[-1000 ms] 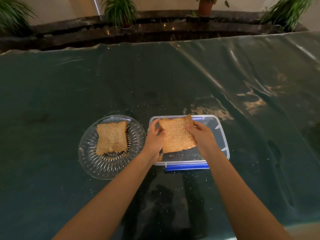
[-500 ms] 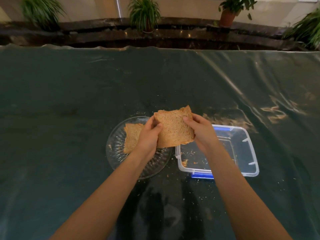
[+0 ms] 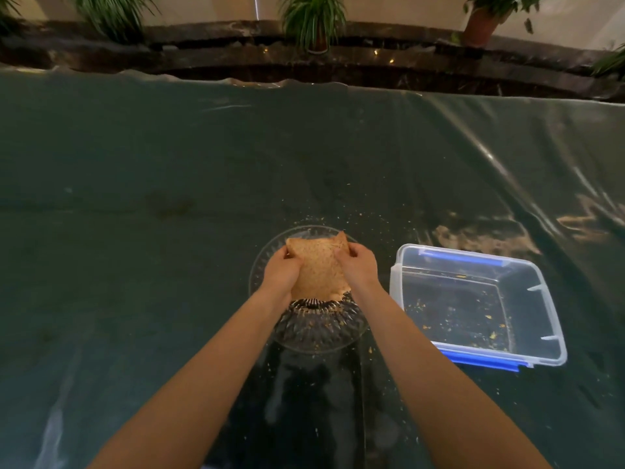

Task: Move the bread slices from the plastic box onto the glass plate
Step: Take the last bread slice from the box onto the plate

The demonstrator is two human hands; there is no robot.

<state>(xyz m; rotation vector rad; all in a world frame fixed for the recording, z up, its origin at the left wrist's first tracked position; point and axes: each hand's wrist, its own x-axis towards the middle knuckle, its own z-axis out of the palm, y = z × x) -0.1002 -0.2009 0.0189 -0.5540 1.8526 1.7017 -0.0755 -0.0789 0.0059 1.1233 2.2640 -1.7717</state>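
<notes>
Two hands, the left hand (image 3: 282, 270) and the right hand (image 3: 358, 265), meet on one visible bread slice (image 3: 319, 269); whether another lies beneath it cannot be told. One glass plate (image 3: 321, 336) sits under the fingers (image 3: 340, 257). One plastic box (image 3: 548, 319) stands to the right of the fingers, holding only crumbs. Beyond the fingers, past the one tabletop (image 3: 169, 214), at least five potted plants line the ledge, some cut off by the frame.
</notes>
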